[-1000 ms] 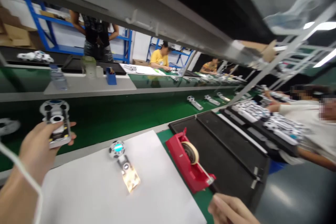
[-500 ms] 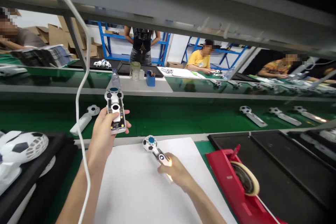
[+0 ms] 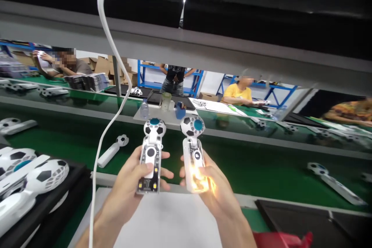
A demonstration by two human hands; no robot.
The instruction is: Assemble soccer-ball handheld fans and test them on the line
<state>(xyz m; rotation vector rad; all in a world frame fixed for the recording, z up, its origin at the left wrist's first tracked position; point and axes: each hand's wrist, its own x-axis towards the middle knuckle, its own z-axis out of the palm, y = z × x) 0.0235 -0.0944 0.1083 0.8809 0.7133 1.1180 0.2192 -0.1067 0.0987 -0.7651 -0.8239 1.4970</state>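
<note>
My left hand (image 3: 133,180) is wrapped round a handheld fan (image 3: 150,162) with a soccer-ball head, its thumb on the white button strip. The clear body shows a dark circuit board with small yellow LEDs. Beside it, my right hand (image 3: 216,182) grips a second soccer-ball fan (image 3: 192,151), whose lower body glows bright orange-yellow. Both fans are upright, a short gap apart, with blue discs on their heads. A sheet of white paper (image 3: 171,221) lies below my hands.
More soccer-ball fans fill a black tray (image 3: 78,174) at left. Others lie on the green conveyor belt (image 3: 250,159). A white cable (image 3: 109,124) hangs across the left side. At lower right are a red tape dispenser (image 3: 281,239) and a black tray (image 3: 290,217). Co-workers sit beyond.
My right hand has raised its fan from above the paper to beside the left one, and that fan's glow looks larger. The view has tilted up and turned left.
</note>
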